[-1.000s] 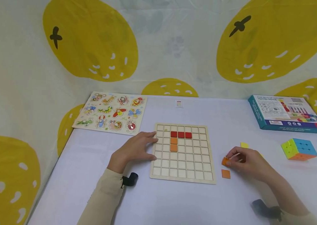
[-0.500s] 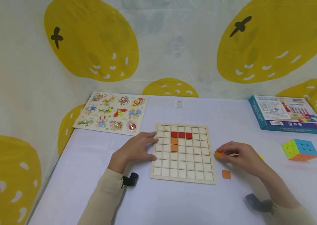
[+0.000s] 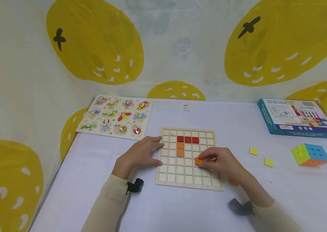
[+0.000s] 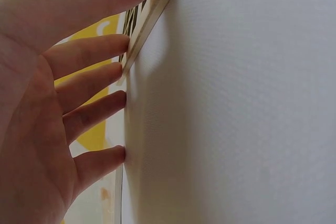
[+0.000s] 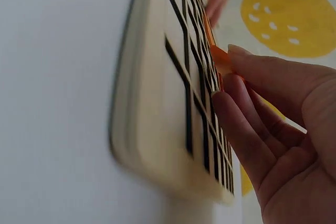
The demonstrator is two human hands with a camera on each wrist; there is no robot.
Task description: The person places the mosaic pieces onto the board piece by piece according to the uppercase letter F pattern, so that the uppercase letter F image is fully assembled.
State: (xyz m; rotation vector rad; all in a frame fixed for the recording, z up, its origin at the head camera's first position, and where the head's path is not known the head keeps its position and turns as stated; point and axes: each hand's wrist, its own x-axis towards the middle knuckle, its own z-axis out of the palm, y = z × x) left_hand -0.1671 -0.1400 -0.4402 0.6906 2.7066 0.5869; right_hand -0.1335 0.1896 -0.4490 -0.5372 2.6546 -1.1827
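A wooden grid board [image 3: 189, 186] lies on the white table, with three red tiles [image 3: 188, 139] in a row and two orange tiles [image 3: 180, 149] below the leftmost red one. Over the right part of the grid, my right hand [image 3: 220, 162] pinches another orange tile [image 3: 198, 160] between thumb and fingers; the right wrist view shows this orange tile [image 5: 221, 59] at the fingertips. My left hand [image 3: 140, 151] rests at the board's left edge, fingers spread, thumb and fingertips touching the rim, as the left wrist view also shows. One more orange tile [image 3: 234, 182] is partly hidden under the right forearm.
Two yellow tiles [image 3: 253, 151] lie right of the board. Farther right are a colourful puzzle cube [image 3: 310, 155] and a boxed toy set [image 3: 298, 117]. An insect picture puzzle [image 3: 115, 116] lies at the back left, and a small printed card [image 3: 185, 107] behind the board.
My right hand has picked up an orange tile from the table and carried it left over the board, uncovering the yellow tiles. The left hand stays in place.
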